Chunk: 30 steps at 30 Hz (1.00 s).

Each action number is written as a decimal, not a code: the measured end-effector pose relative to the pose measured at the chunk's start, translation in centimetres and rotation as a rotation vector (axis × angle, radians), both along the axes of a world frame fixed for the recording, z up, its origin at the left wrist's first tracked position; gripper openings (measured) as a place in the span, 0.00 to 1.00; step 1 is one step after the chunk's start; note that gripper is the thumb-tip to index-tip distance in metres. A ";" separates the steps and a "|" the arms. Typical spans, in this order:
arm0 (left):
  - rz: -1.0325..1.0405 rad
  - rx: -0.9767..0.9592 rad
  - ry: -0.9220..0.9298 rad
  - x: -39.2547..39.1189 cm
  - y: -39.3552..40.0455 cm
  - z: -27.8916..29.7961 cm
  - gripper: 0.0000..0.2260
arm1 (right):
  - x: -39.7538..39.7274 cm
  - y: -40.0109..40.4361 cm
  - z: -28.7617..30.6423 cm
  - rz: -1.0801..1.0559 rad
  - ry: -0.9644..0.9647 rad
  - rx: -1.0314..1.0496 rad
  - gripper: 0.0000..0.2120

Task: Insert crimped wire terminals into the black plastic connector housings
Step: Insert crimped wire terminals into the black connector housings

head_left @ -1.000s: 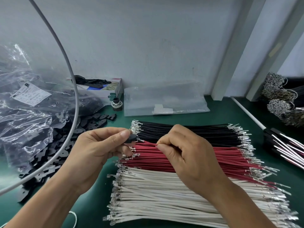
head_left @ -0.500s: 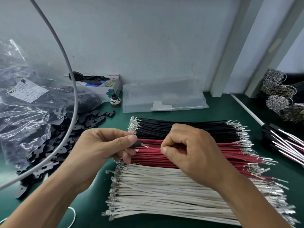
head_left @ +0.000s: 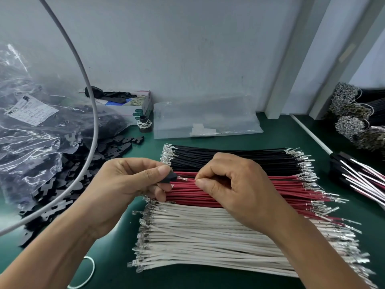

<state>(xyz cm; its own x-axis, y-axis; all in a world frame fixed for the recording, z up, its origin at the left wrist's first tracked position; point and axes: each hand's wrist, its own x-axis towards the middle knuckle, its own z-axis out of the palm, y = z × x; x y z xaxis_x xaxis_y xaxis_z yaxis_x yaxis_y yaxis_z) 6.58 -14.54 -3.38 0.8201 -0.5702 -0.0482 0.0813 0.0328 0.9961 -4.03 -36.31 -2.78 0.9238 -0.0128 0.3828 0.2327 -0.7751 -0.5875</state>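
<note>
My left hand (head_left: pixel 129 182) pinches a small black connector housing (head_left: pixel 169 177) between thumb and fingers. My right hand (head_left: pixel 235 184) pinches a red wire (head_left: pixel 188 179) just right of it; the wire's metal terminal tip sits at the housing's opening. Below both hands lie three flat bundles of crimped wires on the green mat: black wires (head_left: pixel 229 157) farthest, red wires (head_left: pixel 187 190) in the middle, white wires (head_left: pixel 208 236) nearest. How deep the terminal sits inside the housing is hidden.
A heap of loose black housings (head_left: pixel 62 184) and a clear plastic bag (head_left: pixel 31 132) fill the left. A grey cable (head_left: pixel 91 113) arcs across them. A small box (head_left: pixel 133 109) and flat clear bag (head_left: pixel 206 119) stand by the wall. Finished harnesses (head_left: pixel 362 180) lie at right.
The red wire's terminal has been brought left up to the housing's opening; my hands have drawn closer together. The view shifted slightly.
</note>
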 end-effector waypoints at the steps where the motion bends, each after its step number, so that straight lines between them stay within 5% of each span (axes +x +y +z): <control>1: 0.002 -0.003 0.001 0.0 0.0 0.0 0.28 | 0.0 0.2 -0.1 0.008 -0.012 -0.006 0.06; 30: -0.006 -0.080 -0.069 0.2 0.1 -0.4 0.25 | -0.1 1.0 0.0 -0.044 -0.127 -0.038 0.06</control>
<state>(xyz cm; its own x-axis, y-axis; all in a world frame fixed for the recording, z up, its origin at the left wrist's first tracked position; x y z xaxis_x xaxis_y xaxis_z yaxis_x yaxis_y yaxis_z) 6.74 -14.43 -3.80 0.8166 -0.5748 0.0538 0.0135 0.1123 0.9936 -4.15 -35.31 -2.82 0.8667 -0.0355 0.4975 0.2687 -0.8071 -0.5257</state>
